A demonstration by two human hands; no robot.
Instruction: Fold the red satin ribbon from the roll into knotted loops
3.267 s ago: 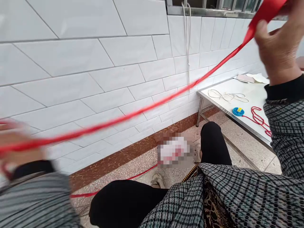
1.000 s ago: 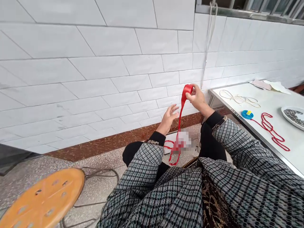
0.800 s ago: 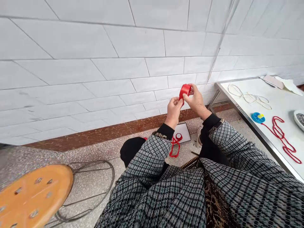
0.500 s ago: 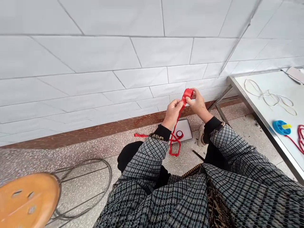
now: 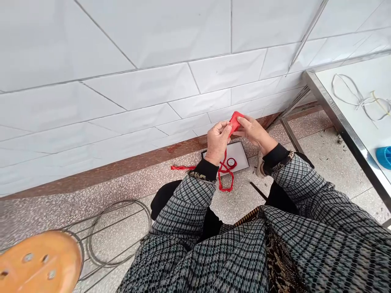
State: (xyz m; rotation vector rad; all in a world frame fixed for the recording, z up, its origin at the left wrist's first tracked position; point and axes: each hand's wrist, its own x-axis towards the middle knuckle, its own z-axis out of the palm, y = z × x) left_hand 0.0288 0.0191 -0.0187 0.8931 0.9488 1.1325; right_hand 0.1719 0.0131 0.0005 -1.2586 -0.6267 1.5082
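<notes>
A red ribbon [image 5: 236,121], folded over on itself, is stretched between my two hands above the floor. My left hand [image 5: 217,139] pinches its near end between thumb and fingers. On the far side, my right hand [image 5: 254,131] grips the folded part with the thumb pressed on top. A twisted length of the ribbon hangs below my left hand and trails over a white tray-like board with a dark rim [image 5: 241,156]. On that board lies a small red roll [image 5: 231,162] with a pale centre.
A white-topped metal table [image 5: 345,118] stands at right, bearing looped pale cord [image 5: 360,99] and a blue round object [image 5: 384,156]. An orange stool [image 5: 39,260] with wire legs is at lower left. A dark stick [image 5: 258,190] lies on the floor before the tiled wall [image 5: 165,89].
The ribbon loop between my hands has been folded flatter and shorter, and my hands have drawn slightly closer. The view has shifted, moving the table's blue object toward the right edge.
</notes>
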